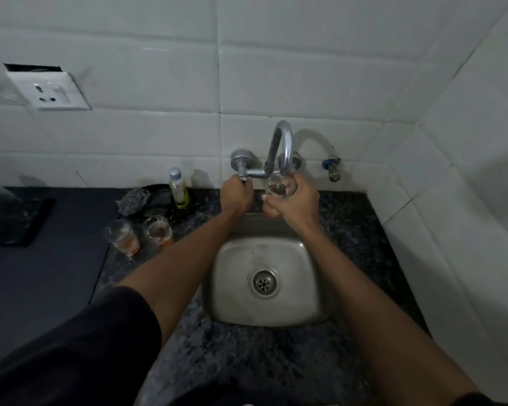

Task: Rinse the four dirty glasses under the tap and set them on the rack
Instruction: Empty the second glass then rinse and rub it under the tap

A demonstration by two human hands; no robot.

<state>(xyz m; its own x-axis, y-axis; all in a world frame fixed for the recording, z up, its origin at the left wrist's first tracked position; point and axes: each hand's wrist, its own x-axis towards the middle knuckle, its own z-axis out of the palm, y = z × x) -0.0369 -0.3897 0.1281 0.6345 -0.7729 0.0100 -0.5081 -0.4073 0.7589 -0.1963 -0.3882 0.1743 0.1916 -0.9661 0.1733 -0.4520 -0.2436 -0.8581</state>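
Observation:
My right hand (295, 200) grips a clear glass (276, 190) and holds its mouth just under the spout of the steel tap (283, 148). My left hand (235, 196) is closed around the tap's handle at the left of the tap body. Two more glasses with orange residue, one (121, 235) and the other (158, 230), stand on the counter left of the sink (238, 288). A dark rack (9, 218) lies at the far left edge, and what it carries is too dim to tell.
A small bottle of yellowish liquid (178, 187) and a metal scrubber (132, 200) sit behind the two glasses. A wall socket (49, 90) is up on the left. A tiled wall closes the right side. A second small valve (332, 168) sticks out right of the tap.

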